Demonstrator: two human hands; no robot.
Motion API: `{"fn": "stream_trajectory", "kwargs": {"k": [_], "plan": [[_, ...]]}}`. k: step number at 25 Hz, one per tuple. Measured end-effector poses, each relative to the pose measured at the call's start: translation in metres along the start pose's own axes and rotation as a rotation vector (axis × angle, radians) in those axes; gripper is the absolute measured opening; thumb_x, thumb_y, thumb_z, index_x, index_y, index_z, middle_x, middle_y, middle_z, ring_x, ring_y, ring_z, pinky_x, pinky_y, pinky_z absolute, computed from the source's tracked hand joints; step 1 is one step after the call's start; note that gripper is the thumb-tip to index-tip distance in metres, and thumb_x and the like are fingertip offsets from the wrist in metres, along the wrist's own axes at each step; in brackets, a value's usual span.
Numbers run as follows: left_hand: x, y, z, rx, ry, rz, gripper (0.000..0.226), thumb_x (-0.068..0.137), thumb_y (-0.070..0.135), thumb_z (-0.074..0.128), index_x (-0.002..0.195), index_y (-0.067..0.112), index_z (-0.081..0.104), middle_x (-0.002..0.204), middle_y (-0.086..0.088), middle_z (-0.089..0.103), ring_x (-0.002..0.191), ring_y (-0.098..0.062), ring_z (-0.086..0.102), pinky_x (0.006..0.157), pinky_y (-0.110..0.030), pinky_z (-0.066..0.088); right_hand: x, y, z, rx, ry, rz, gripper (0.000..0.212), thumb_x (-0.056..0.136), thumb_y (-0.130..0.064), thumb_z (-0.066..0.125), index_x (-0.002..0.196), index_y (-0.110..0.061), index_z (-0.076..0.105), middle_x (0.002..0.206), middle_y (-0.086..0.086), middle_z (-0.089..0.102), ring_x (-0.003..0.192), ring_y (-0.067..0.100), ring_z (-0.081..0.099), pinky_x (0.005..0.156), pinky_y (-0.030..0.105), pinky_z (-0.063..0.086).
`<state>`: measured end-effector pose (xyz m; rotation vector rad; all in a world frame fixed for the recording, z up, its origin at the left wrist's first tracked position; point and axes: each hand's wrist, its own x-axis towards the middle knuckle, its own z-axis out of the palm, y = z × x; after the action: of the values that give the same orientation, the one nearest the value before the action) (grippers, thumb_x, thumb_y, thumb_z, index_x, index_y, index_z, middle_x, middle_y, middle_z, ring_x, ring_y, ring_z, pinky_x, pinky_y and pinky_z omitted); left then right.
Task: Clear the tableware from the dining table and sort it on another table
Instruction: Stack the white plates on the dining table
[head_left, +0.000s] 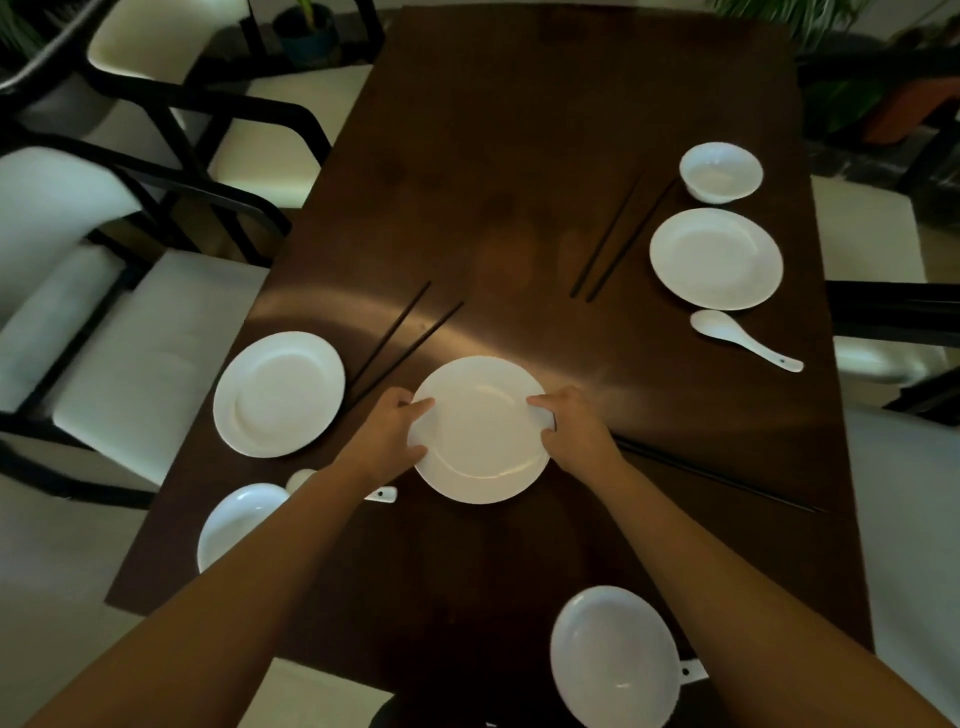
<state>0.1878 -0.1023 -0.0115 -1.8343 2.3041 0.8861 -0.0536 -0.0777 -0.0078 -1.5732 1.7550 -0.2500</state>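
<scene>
Both hands, left hand (387, 434) and right hand (574, 426), grip opposite rims of a round white ceramic plate (480, 431) near the dark wooden counter's (519, 156) near edge.

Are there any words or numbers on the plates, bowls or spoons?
None can be read. The plate held by the left hand and right hand is plain white, as are the other dishes.
The spoon has a small dark dot near its handle end, too small to tell whether it is a mark or a hole.
</scene>
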Motion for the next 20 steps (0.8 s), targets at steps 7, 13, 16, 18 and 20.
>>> {"fn": "stream_trajectory", "kwargs": {"k": [7, 13, 16, 18, 20], "plan": [[0.017, -0.025, 0.000, -0.051, -0.076, 0.048, 0.063, 0.082, 0.013, 0.064, 0.140, 0.014, 0.036, 0.140, -0.012, 0.031, 0.126, -0.026, 0.038, 0.107, -0.032, 0.032, 0.010, -0.007, 0.021, -0.029, 0.027, 0.090, 0.047, 0.087, 0.000, 0.045, 0.132, -0.012, 0.050, 0.133, 0.014, 0.046, 0.119, 0.027, 0.046, 0.102, 0.031, 0.038], [0.011, -0.025, -0.015, 0.055, -0.067, 0.134, 0.063, 0.087, 0.026, 0.056, 0.142, 0.019, 0.027, 0.140, -0.007, 0.037, 0.120, -0.023, 0.046, 0.096, -0.036, 0.046, 0.004, -0.019, 0.019, -0.237, 0.120, 0.134, 0.042, 0.091, -0.018, 0.050, 0.133, -0.018, 0.047, 0.134, 0.009, 0.044, 0.109, 0.025, 0.055, 0.089, 0.036, 0.050], [-0.006, -0.035, -0.036, 0.078, 0.137, 0.235, 0.051, 0.087, 0.026, 0.056, 0.135, 0.018, 0.040, 0.125, -0.006, 0.055, 0.107, -0.022, 0.057, 0.083, -0.035, 0.052, 0.012, -0.056, 0.018, -0.296, 0.228, 0.020, 0.041, 0.090, -0.025, 0.052, 0.130, -0.019, 0.048, 0.132, 0.007, 0.045, 0.112, 0.024, 0.052, 0.085, 0.036, 0.050], [-0.018, -0.057, -0.054, 0.116, 0.242, 0.224, 0.046, 0.088, 0.026, 0.056, 0.131, 0.015, 0.047, 0.122, -0.008, 0.060, 0.106, -0.024, 0.059, 0.083, -0.034, 0.051, 0.026, -0.094, 0.027, -0.272, 0.220, -0.128, 0.042, 0.091, -0.028, 0.051, 0.131, -0.019, 0.047, 0.134, 0.007, 0.045, 0.117, 0.024, 0.049, 0.087, 0.036, 0.048], [-0.028, -0.090, -0.072, 0.116, 0.315, 0.112, 0.048, 0.088, 0.027, 0.056, 0.132, 0.012, 0.047, 0.129, -0.013, 0.056, 0.114, -0.028, 0.055, 0.093, -0.038, 0.046, 0.044, -0.134, 0.043, -0.168, 0.176, -0.215, 0.044, 0.091, -0.029, 0.051, 0.133, -0.018, 0.045, 0.134, 0.009, 0.045, 0.119, 0.026, 0.048, 0.090, 0.036, 0.046]]}}
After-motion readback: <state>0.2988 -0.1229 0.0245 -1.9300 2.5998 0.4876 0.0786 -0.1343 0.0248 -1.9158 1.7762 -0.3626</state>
